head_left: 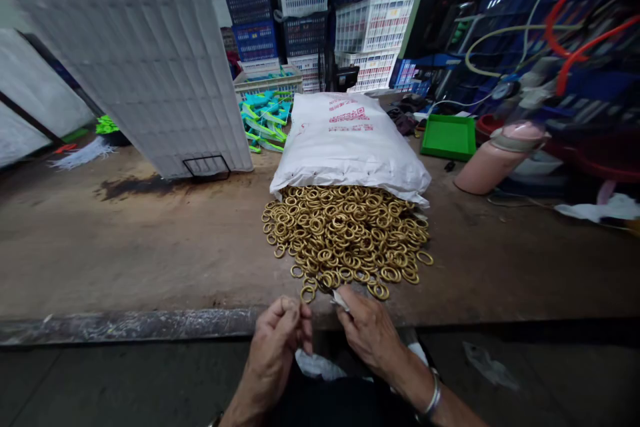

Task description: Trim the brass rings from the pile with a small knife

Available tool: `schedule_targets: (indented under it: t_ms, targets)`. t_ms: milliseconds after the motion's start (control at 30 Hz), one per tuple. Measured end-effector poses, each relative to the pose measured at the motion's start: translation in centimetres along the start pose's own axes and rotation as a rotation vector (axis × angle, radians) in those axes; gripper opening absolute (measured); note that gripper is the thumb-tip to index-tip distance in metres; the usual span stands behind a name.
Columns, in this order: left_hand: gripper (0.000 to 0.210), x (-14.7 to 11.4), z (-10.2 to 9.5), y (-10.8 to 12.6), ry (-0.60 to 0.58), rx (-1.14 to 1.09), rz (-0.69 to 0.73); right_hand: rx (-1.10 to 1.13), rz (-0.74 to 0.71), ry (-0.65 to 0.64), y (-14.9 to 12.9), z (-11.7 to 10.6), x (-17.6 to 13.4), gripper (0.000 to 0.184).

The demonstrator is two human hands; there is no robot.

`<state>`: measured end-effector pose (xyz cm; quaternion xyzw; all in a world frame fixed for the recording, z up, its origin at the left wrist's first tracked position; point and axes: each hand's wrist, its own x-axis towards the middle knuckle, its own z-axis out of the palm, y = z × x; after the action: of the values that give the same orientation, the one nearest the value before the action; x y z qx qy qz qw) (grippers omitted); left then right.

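Observation:
A heap of gold-coloured rings (350, 233) spills from the mouth of a white sack (345, 140) onto the table. My left hand (280, 340) is closed in a pinch at the table's front edge, with a gold ring (308, 293) at its fingertips. Beside it, my right hand (373, 330) is wrapped around a small tool (341, 301) with a whitish handle. The tool's dark tip points left toward the nearest rings; its exact kind does not show. Below the hands, a piece of clear plastic (320, 365) lies over my lap.
A tall white corrugated panel (165, 67) stands at left on the brown table (150, 247). Cyan and lime plastic pieces (267, 117) lie behind it. At right are a green tray (449, 136) and a pink bottle (500, 159). Stacked crates (375, 20) fill the back.

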<state>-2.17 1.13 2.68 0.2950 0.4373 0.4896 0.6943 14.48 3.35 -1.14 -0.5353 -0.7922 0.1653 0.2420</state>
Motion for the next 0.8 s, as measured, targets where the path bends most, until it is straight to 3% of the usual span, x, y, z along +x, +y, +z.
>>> schedule_targets:
  t_ms: [100, 233, 367, 500, 600, 700, 800]
  targets:
    - [0.019, 0.5, -1.5, 0.3, 0.144, -0.162, 0.020, -0.002, -0.020, -0.017, -0.7, 1.2, 0.9, 0.027]
    - [0.015, 0.7, -2.8, 0.6, 0.187, -0.319, 0.026, -0.107, -0.041, -0.070, -1.2, 3.1, 1.3, 0.050]
    - [0.022, 1.0, -3.7, 0.5, 0.194, -0.434, -0.061, -0.177, -0.013, -0.110, -1.3, 4.0, 1.3, 0.047]
    - [0.010, 1.6, -4.0, -0.1, 0.242, -0.521, -0.154, -0.121, 0.030, -0.089, -1.4, 3.5, 1.6, 0.041]
    - [0.013, 1.9, -3.1, -0.6, 0.274, -0.465, -0.188, -0.004, 0.094, -0.057, -1.3, 2.6, 2.2, 0.025]
    - [0.021, 2.2, -1.6, -1.0, 0.185, -0.305, -0.132, 0.195, 0.176, -0.013, -1.1, 1.6, 2.6, 0.013]
    - [0.029, 2.7, -0.3, -1.5, 0.120, -0.115, -0.068, 0.392, 0.238, 0.016, -0.9, 0.7, 2.5, 0.013]
